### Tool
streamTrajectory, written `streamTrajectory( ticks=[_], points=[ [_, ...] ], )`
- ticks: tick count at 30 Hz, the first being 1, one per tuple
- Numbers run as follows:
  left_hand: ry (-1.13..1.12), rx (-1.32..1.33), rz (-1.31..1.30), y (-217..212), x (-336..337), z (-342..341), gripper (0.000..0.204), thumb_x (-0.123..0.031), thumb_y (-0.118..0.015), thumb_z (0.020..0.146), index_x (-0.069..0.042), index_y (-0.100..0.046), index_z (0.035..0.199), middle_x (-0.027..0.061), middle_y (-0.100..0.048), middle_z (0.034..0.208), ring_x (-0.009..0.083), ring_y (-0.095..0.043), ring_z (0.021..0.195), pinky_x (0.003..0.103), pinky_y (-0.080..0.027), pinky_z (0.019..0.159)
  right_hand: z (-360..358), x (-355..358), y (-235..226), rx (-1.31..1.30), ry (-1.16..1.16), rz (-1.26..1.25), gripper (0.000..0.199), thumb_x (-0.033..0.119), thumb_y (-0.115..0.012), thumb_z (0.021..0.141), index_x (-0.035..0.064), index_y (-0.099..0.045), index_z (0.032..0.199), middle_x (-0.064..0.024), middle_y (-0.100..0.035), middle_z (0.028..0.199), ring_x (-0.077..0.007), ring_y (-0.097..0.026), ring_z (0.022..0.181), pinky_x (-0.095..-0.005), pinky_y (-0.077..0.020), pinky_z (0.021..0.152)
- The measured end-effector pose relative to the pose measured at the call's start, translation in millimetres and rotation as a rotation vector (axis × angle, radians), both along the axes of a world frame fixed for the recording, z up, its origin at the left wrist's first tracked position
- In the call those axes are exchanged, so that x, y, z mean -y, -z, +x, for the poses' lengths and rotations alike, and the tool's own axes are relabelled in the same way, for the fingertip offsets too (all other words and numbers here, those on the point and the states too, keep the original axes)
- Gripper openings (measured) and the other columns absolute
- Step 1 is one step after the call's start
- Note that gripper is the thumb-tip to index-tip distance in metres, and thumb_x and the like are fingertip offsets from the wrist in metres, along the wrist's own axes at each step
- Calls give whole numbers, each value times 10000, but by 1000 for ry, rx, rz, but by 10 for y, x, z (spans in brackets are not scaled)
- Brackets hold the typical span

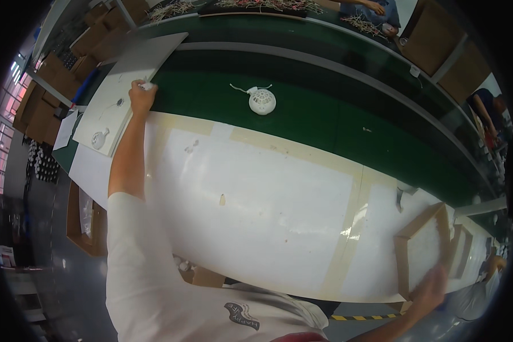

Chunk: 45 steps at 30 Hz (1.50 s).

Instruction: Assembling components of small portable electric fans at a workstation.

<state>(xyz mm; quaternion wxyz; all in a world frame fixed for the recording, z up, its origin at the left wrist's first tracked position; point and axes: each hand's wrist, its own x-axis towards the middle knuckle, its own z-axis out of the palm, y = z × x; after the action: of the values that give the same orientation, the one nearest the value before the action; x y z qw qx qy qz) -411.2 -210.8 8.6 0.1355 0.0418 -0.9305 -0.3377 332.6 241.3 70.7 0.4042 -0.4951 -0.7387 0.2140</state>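
Observation:
My left hand (142,98) reaches out to the far left over a long white board (132,64). Its fingers are closed around a small white piece (147,86), mostly covered by the hand. Nearer on the board lies a white part with a round head (100,138), and a small dark piece with a thin wire (119,102) lies beside my wrist. On the green belt sits a white, round, grid-topped housing (262,101) with a short white cord. My right hand (432,286), smeared by motion, is at the near edge of a cardboard frame (403,265) at the right.
A white-covered table with tan tape strips (256,211) stretches in front of me. Behind the belt, a shelf holds bundled wires (268,5), with a co-worker's hand (375,8) near them. Another person is at the far right. An open cardboard box (77,228) stands at the lower left.

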Motion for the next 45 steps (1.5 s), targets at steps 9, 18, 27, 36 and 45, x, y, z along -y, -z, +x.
streamTrajectory(
  ticks=[9, 18, 27, 36, 45],
  points=[
    [678, 731, 1525, -425, -1209, 2547, 304, -331, -563, 951, -178, -535, 1212, 39, -573, 1114, 321, -598, 1051, 412, -496, 697, -1426, 419, 39, -339, -855, -241, 268, -169, -653, 799, -44, -612, 1033, -118, -592, 1032, -195, -628, 917, -314, -569, 836],
    [1147, 686, 1007, -386, -2126, 3916, 251, -176, -675, 883, -56, -632, 1099, 43, -634, 995, 224, -646, 936, 323, -521, 771, -2214, 857, 103, -612, -1044, -691, 315, -128, -672, 818, -42, -615, 1116, -102, -630, 993, -166, -626, 921, -281, -542, 832],
    [1258, 154, 505, -258, -2154, 4046, 104, -34, -715, 799, -9, -685, 895, 66, -656, 942, 169, -641, 818, 281, -499, 734, -2100, 765, 207, -569, -1154, -640, 325, -123, -666, 826, -49, -615, 1138, -103, -627, 1003, -160, -624, 927, -284, -533, 857],
    [1266, 148, 472, -193, -2092, 4002, 176, -36, -713, 801, -22, -656, 967, 60, -646, 925, 174, -633, 845, 286, -496, 756, -2157, 881, 319, -421, -1239, -566, 286, -129, -643, 835, -56, -631, 1111, -114, -618, 1028, -172, -626, 937, -287, -533, 843],
    [1387, 243, 678, -149, -2062, 4087, 603, -80, -713, 825, -63, -394, 1335, 121, -531, 1169, 210, -557, 1055, 355, -482, 871, -2196, 968, 375, -597, -1145, -906, 289, -130, -651, 828, -49, -619, 1104, -97, -629, 1004, -148, -624, 925, -283, -544, 831]
  ],
)
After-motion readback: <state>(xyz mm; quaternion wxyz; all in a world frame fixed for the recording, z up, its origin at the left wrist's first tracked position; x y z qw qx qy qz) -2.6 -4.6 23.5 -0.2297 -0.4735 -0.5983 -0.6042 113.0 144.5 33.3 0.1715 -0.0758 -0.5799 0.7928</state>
